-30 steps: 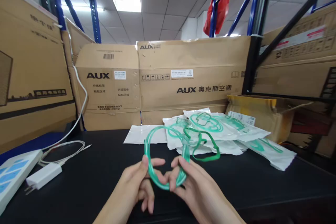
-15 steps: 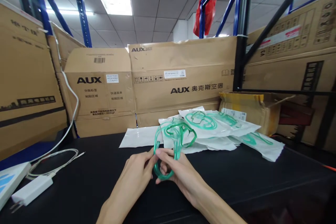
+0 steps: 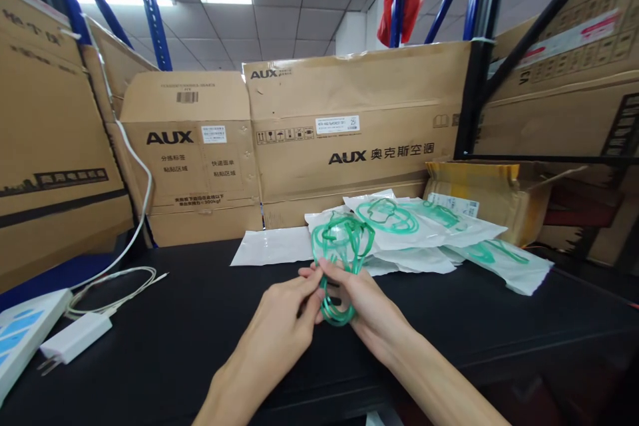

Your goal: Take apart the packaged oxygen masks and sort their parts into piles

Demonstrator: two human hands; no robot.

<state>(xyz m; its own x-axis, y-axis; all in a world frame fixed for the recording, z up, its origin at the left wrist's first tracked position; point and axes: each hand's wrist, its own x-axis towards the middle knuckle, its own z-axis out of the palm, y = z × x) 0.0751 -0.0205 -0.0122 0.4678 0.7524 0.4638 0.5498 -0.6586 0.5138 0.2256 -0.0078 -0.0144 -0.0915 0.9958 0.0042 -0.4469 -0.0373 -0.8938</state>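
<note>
A coil of green, see-through oxygen tubing (image 3: 338,315) is held upright over the black tabletop. Its upper loops, with a darker green strap-like piece among them, stand in front of the white packets. My right hand (image 3: 367,296) is closed around the coil's right side, its thumb lying across the front. From the left, my left hand (image 3: 292,306) pinches the strands at the coil's left edge, fingertips close to the right thumb. Some of the fingers are hidden behind the tubing and the hands.
Several white packets (image 3: 414,259) with similar green tubing lie behind the hands. An open cardboard box (image 3: 472,176) sits at the back right. AUX cartons (image 3: 349,140) wall off the back. At left are a white charger (image 3: 77,339), a cable and a power strip (image 3: 22,333).
Both hands and the coil have shifted slightly right and up in view. The loops look gathered closer together, and the left hand pinches nearer the right thumb. The camera view has tilted down somewhat.
</note>
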